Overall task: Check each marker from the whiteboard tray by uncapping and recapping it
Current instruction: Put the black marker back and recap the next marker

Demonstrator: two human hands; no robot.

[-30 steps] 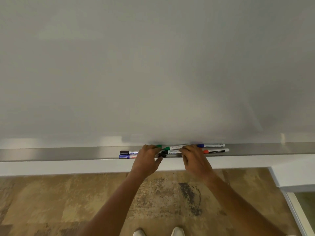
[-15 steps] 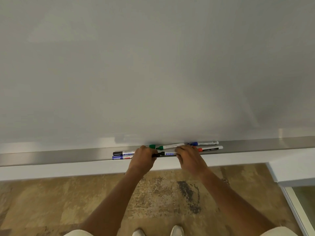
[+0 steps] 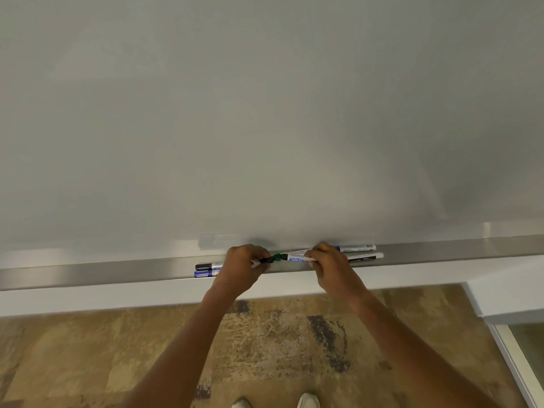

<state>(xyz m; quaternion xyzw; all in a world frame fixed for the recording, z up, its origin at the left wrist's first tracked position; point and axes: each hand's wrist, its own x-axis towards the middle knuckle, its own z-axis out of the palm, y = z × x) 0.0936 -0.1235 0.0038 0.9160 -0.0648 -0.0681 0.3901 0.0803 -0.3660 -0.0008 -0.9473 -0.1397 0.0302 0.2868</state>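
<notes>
Over the metal whiteboard tray (image 3: 441, 251), the right hand (image 3: 329, 266) grips a white-barrelled marker (image 3: 297, 258) level while the left hand (image 3: 243, 266) pinches its black cap (image 3: 265, 260) — apparently just pulled free for inspection — with other markers lying either side.

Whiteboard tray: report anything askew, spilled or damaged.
Nothing stands out. The markers on the tray lie lengthwise: two at the left, two at the right. The left hand and right hand hold one marker just above the tray, a green one partly hidden behind it. No spill or damage shows.
</notes>
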